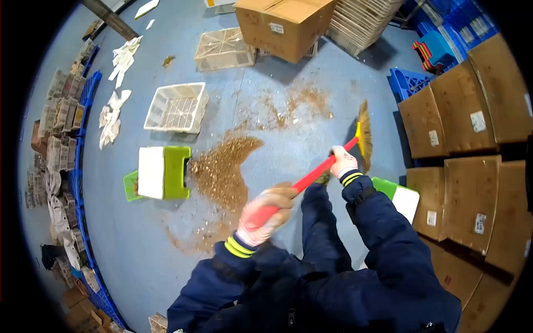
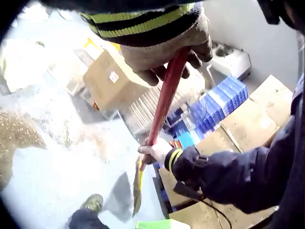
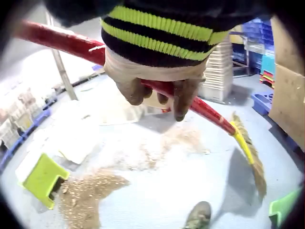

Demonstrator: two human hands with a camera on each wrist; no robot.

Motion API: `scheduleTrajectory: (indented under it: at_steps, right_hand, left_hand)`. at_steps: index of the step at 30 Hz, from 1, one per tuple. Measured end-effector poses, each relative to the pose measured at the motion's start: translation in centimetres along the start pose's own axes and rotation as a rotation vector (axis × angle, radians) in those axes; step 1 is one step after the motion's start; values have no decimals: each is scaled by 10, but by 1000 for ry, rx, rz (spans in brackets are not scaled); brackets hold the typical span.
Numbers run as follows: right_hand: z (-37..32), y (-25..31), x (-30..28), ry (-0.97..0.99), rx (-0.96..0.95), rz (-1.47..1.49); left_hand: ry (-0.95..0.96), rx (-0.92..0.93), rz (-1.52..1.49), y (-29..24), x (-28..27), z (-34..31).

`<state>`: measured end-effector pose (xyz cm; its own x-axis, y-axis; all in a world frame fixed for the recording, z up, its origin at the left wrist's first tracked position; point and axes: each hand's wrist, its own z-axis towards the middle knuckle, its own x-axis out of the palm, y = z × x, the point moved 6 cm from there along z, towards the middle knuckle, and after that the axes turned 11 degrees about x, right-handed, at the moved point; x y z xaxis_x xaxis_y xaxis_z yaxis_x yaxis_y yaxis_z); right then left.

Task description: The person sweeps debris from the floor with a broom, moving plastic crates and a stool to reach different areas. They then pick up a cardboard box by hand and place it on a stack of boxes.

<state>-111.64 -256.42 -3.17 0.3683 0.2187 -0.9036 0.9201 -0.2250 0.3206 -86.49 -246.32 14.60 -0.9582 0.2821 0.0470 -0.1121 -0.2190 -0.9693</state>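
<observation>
A broom with a red handle (image 1: 313, 176) and a yellow-capped bristle head (image 1: 364, 136) crosses in front of the body. My gloved left hand (image 1: 267, 213) grips the handle near its upper end, blurred in the head view. Lower down, nearer the bristles, my gloved right hand (image 1: 343, 162) holds the same handle, fingers curled round it in the right wrist view. The bristle head is out to the right, over the blue floor. A heap of brown debris (image 1: 222, 169) lies left of the broom, beside a green and white stool (image 1: 161, 173) tipped on its side.
Thinner debris (image 1: 300, 105) is scattered farther ahead. A white crate (image 1: 176, 108) sits beyond the heap, with a large cardboard box (image 1: 286, 25) behind. Stacked cartons (image 1: 463, 111) line the right side, near another green and white stool (image 1: 402, 200). White cloths (image 1: 111, 119) lie at left.
</observation>
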Motion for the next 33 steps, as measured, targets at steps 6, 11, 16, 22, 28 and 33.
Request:
scheduleTrajectory:
  at_steps: [6, 11, 16, 22, 28, 33]
  right_hand:
    - [163, -46, 73, 215, 42, 65]
    - [172, 127, 66, 424, -321, 369]
    - [166, 182, -93, 526, -455, 436]
    - [261, 110, -227, 463, -287, 23]
    - [430, -40, -331, 16, -42, -52]
    - [611, -188, -384, -191, 28, -191]
  left_hand:
    - [-179, -148, 59, 105, 35, 125]
    - [-88, -12, 615, -4, 4, 230]
    - [56, 296, 502, -123, 11, 324]
    - [173, 387, 209, -132, -1, 413]
    - [480, 328, 135, -26, 99, 541]
    - [454, 251, 127, 106, 194, 684]
